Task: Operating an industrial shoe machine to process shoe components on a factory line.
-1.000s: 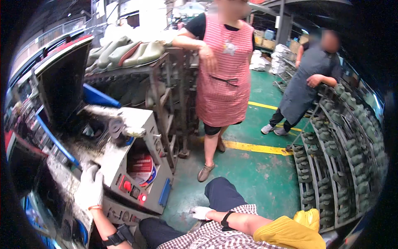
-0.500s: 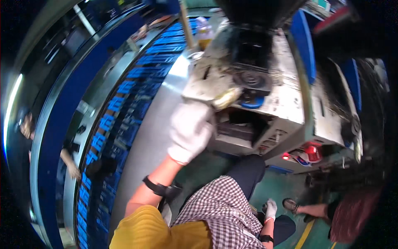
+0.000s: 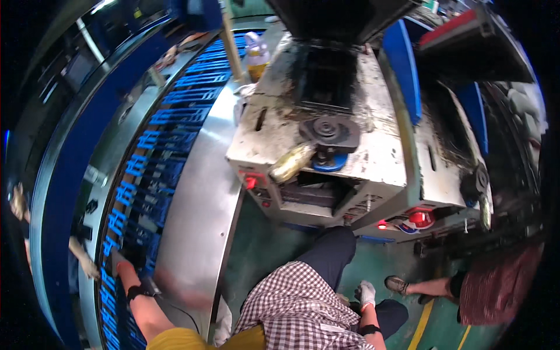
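Note:
My left hand [image 3: 118,260] reaches out to the left, over the conveyor [image 3: 125,192] lined with blue slatted racks. It is small and shadowed there, so its fingers and anything in them cannot be made out. Beside it lies a dark shape on the racks. My right hand [image 3: 366,293], in a white glove, rests low near my thigh with its fingers curled; their inner side is hidden. Ahead stands a worn, white-topped machine [image 3: 376,140] with a lever handle wrapped in yellowish film [image 3: 293,163], which neither hand touches.
A metal side table [image 3: 195,233] runs between conveyor and machine. A bottle with yellow contents [image 3: 256,55] stands behind. To the right are a second machine [image 3: 434,157] with a red button [image 3: 421,219] and a person's leg [image 3: 431,287]. Across the conveyor, another person's hand [image 3: 87,265] shows.
My left hand has moved from in front of the machine's lever handle down and left to the conveyor. The view has shifted slightly. My right hand stays curled near my thigh.

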A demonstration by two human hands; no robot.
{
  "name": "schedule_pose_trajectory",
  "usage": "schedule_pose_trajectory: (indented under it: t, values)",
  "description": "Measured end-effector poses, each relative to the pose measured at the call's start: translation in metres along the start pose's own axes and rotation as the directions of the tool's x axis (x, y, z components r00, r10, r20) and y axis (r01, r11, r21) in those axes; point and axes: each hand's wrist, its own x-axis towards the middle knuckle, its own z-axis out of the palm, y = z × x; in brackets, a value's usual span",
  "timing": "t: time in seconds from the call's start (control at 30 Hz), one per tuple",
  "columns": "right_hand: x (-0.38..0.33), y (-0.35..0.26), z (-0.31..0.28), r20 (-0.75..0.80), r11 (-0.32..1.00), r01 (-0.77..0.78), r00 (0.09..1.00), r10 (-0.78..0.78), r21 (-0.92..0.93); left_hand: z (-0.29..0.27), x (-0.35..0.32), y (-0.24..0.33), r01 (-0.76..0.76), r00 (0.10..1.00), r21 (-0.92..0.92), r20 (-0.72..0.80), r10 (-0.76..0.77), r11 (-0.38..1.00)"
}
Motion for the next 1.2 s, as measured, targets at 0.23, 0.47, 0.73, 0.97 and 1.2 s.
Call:
schedule_pose_trajectory:
  t: [0.23, 0.47, 0.73, 0.97, 1.2]
  values:
    - [-0.023, -0.064, 0.015, -0.151, 0.970, 0.127, 0.984, -0.097, 0.206, -0.019, 0.000, -0.029, 0.277, 0.742, -0.211, 0.667, -0.069, 0.937]
    - [-0.182, -0.291, 0.081, 0.067, 0.464, 0.885, 0.463, -0.884, 0.015, -0.016, -0.130, -0.011, 0.401, 0.413, -0.222, 0.910, 0.041, 0.889]
    - [-0.346, -0.463, 0.251, 0.834, 0.208, 0.940, -0.119, -0.539, 0.269, 0.006, -0.437, 0.052, 0.527, -0.528, 0.098, 0.816, 0.235, 0.844]
    - [-0.327, -0.531, 0.297, 0.617, 0.590, 0.554, 0.166, -0.769, 0.587, 0.024, -0.622, 0.111, 0.184, -0.638, -0.263, 0.701, 0.319, 0.947]
    - [-0.219, -0.615, 0.364, 0.378, 0.172, 0.979, 0.202, -0.903, -0.113, 0.017, -0.656, 0.209, 0.101, -0.423, -0.994, -0.083, 0.902, -0.044]
